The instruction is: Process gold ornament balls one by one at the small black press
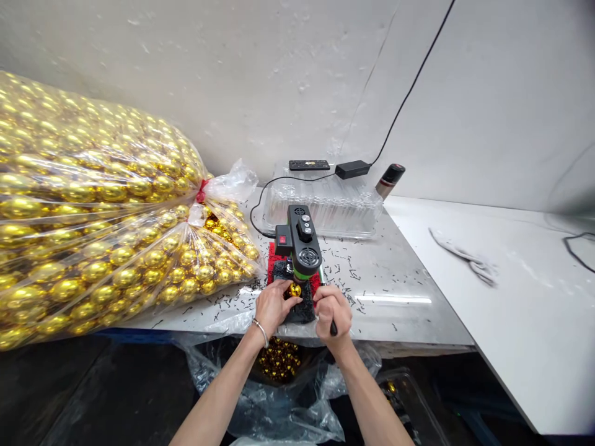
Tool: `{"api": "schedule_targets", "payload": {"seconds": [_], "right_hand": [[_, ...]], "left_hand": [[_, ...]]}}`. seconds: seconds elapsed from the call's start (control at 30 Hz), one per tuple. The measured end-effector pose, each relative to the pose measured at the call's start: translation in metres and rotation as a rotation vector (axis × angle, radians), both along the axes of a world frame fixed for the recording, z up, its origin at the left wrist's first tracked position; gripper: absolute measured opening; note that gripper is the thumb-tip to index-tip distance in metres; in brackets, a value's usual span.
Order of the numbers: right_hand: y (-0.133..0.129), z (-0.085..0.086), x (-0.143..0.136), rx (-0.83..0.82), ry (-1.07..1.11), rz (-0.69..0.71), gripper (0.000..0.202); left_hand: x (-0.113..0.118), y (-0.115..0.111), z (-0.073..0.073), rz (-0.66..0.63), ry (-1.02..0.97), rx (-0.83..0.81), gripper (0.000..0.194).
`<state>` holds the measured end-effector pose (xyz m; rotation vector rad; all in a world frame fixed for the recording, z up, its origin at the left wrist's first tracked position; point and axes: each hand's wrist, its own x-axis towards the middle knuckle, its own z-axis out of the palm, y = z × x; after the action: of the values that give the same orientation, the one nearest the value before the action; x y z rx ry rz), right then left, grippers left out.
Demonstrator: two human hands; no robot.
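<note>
My left hand [273,305] pinches a shiny gold ball [295,289] between thumb and fingers, right under the head of a small black bench machine [304,238]. The machine has round vent grilles and a red switch. My right hand [333,311] is wrapped around a lever handle [333,328] at the machine's right side; only its black end shows below the fist. Under the ball lies the machine's dark base [300,314], strewn with black bits, on a red mat [271,255]. The ball's contact with the machine is hidden.
Clear bags of gold balls [93,241] fill the left side. Behind the machine stand a clear plastic tray [325,214], a power adapter [352,169] and a dark bottle [390,179]. Below the table edge, a plastic-lined container holds gold balls [280,361]. Black scraps litter the metal tabletop [395,272].
</note>
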<state>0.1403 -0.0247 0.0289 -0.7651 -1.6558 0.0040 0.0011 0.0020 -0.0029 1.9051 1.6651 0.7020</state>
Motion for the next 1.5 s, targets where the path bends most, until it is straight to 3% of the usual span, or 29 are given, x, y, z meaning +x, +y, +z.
{"api": "schedule_targets", "payload": {"seconds": [0.1, 0.2, 0.27, 0.33, 0.37, 0.47, 0.5, 0.57, 0.63, 0.73, 0.8, 0.9, 1.03, 1.17, 1.27, 1.5], "right_hand": [[-0.002, 0.034, -0.001, -0.096, 0.054, -0.022, 0.028], [-0.003, 0.051, -0.003, -0.146, 0.061, -0.043, 0.029], [-0.003, 0.050, -0.006, -0.118, 0.067, -0.044, 0.030], [-0.003, 0.044, -0.008, -0.090, 0.083, -0.049, 0.030], [-0.004, 0.041, -0.009, -0.081, 0.090, -0.054, 0.030], [-0.004, 0.036, -0.009, -0.071, 0.091, -0.062, 0.030], [-0.004, 0.036, -0.009, -0.070, 0.082, -0.059, 0.030], [-0.004, 0.035, -0.008, -0.069, 0.068, -0.054, 0.029], [-0.004, 0.034, -0.008, -0.064, 0.072, -0.050, 0.029], [-0.004, 0.031, -0.009, -0.058, 0.099, -0.050, 0.030], [-0.004, 0.030, -0.010, -0.065, 0.103, -0.055, 0.031], [-0.005, 0.031, -0.009, -0.080, 0.081, -0.059, 0.031], [-0.006, 0.031, -0.006, -0.084, 0.045, -0.037, 0.029], [-0.007, 0.030, -0.005, -0.093, 0.038, -0.027, 0.029], [-0.007, 0.029, -0.005, -0.095, 0.041, -0.032, 0.029], [-0.008, 0.027, -0.004, -0.123, 0.034, -0.017, 0.028]], "left_hand": [[-0.005, -0.010, 0.004, 0.058, -0.130, 0.003, 0.039], [-0.014, -0.037, 0.000, 0.075, -0.364, -0.143, 0.041], [-0.018, -0.061, -0.014, -0.001, -0.544, -0.407, 0.042], [-0.019, -0.084, -0.039, -0.031, -0.724, -0.716, 0.046], [-0.018, -0.094, -0.053, 0.026, -0.822, -0.841, 0.050], [-0.017, -0.113, -0.087, 0.354, -1.111, -1.121, 0.050], [-0.017, -0.116, -0.092, 0.420, -1.201, -1.184, 0.044], [-0.020, -0.119, -0.088, 0.411, -1.377, -1.241, 0.029], [-0.024, -0.116, -0.067, 0.280, -1.529, -1.187, 0.034], [-0.030, -0.099, -0.025, 0.126, -1.615, -1.020, 0.044], [-0.030, -0.080, -0.003, 0.114, -1.552, -0.882, 0.042], [-0.025, -0.049, 0.011, 0.179, -1.374, -0.734, 0.036], [-0.016, -0.022, 0.011, 0.256, -1.354, -0.664, 0.029], [-0.015, -0.017, 0.006, 0.257, -1.409, -0.666, 0.033], [-0.015, -0.015, 0.000, 0.226, -1.397, -0.580, 0.036], [-0.003, -0.005, -0.021, 0.219, -0.866, -0.203, 0.046]]}}
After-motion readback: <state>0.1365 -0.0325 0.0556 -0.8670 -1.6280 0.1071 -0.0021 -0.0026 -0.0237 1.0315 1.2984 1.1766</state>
